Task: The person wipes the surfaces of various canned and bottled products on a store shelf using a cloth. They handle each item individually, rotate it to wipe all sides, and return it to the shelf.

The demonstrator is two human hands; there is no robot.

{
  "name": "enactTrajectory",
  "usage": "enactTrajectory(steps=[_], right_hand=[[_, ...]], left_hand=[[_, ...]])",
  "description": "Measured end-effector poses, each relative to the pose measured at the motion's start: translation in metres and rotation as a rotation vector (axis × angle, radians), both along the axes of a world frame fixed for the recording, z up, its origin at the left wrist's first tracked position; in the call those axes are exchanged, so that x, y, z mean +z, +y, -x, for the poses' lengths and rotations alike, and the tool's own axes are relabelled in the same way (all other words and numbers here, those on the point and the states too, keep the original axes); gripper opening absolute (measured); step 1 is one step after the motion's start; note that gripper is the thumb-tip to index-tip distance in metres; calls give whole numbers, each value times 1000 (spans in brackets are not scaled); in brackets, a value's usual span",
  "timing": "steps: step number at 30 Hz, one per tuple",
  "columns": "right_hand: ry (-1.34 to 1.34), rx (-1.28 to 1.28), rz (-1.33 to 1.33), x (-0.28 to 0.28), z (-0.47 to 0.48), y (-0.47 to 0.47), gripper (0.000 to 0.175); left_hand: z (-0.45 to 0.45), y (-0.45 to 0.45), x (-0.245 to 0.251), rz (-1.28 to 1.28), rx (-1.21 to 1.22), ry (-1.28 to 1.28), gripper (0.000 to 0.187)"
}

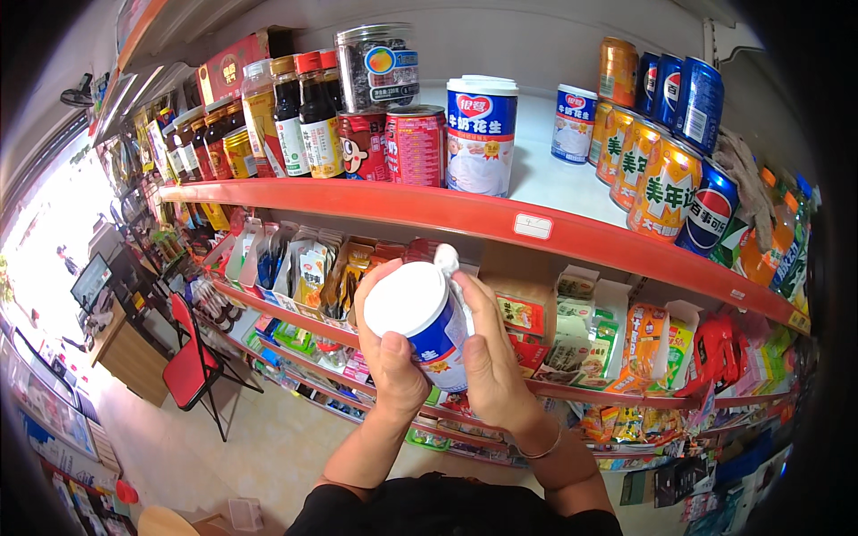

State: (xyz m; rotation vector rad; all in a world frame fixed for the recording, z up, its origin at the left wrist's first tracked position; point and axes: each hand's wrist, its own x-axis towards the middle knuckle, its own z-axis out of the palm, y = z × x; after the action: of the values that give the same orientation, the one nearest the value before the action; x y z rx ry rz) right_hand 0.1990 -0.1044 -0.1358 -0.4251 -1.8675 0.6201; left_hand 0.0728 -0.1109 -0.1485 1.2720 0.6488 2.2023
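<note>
A blue-and-white can [439, 348] with a white plastic lid is held in front of the shelves, tilted so its lid faces up toward me. My left hand [391, 368] grips it, thumb on the near side and fingers around the far left. On its right side, my right hand [495, 375] presses a white cloth or tissue [446, 258], whose bunched end sticks up past my fingers. Most of the cloth is hidden by that hand. A matching larger-looking can [481, 144] and another like it [574, 127] stand upright on the shelf above.
Left on the red-edged shelf [402, 201] are sauce bottles [315, 120], a clear jar [377, 67] and red cans [415, 147]. Orange soda cans [663, 187], Pepsi cans [709, 208] and a grey glove [744, 174] are at right. Snack boxes [315, 268] fill the lower shelf. A red folding chair [191, 362] stands left.
</note>
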Motion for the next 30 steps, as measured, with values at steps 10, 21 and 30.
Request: enactTrajectory(steps=[10, 21, 30], right_hand=[[259, 352, 758, -29, 6, 17, 54], [467, 971, 1200, -28, -11, 36, 51], [-180, -332, 192, -20, -30, -1, 21]], left_hand=[[7, -1, 6, -7, -207, -101, 87], [24, -2, 11, 173, -613, -37, 106], [22, -10, 8, 29, -280, 78, 83]])
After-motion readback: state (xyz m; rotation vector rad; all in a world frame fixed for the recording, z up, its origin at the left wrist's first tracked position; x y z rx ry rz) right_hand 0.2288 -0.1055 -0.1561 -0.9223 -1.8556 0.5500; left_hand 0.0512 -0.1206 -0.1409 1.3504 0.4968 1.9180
